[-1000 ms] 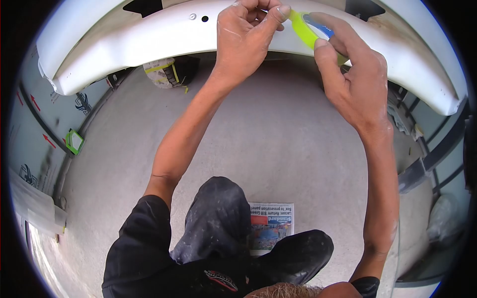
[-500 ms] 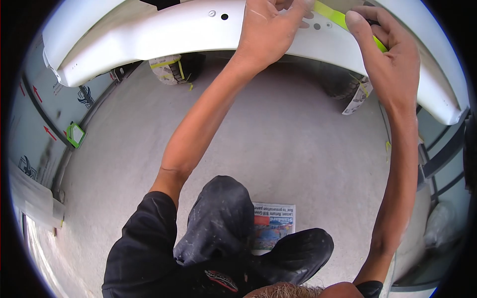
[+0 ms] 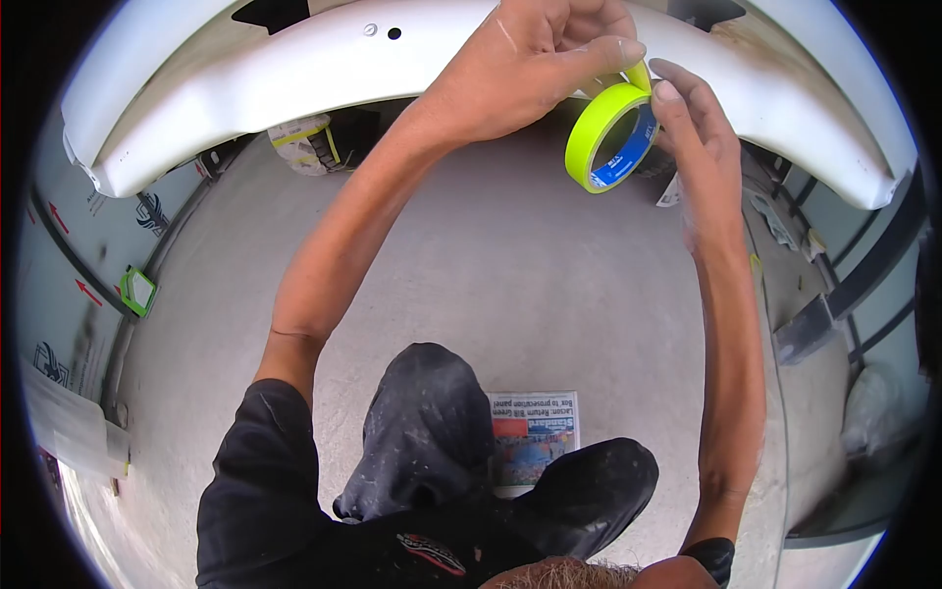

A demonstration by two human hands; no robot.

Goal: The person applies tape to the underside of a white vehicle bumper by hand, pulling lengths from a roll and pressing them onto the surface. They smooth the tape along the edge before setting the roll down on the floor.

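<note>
A roll of neon yellow masking tape [image 3: 585, 137] with a blue-printed inner core is held between my two hands, just in front of a white car bumper [image 3: 324, 74]. My right hand [image 3: 705, 137] grips the roll's upper right edge between thumb and fingers. With thumb and fingers closed, my left hand [image 3: 540, 64] pinches a short strip of tape [image 3: 639, 75] that leads off the top of the roll. Parts of the left fingers are hidden behind the hand.
Under the bumper, a wheel [image 3: 306, 147] is covered in taped newspaper. A folded newspaper [image 3: 535, 442] lies on the concrete floor [image 3: 491, 285] by my knees. Printed sheeting [image 3: 69, 265] lines the left wall; a green-framed item [image 3: 137, 292] leans there. A dark frame [image 3: 863, 304] stands at right.
The tape strip stretched between my hands is now short. My right hand has come left and down toward my left hand, and the whole roll now shows below the bumper edge.
</note>
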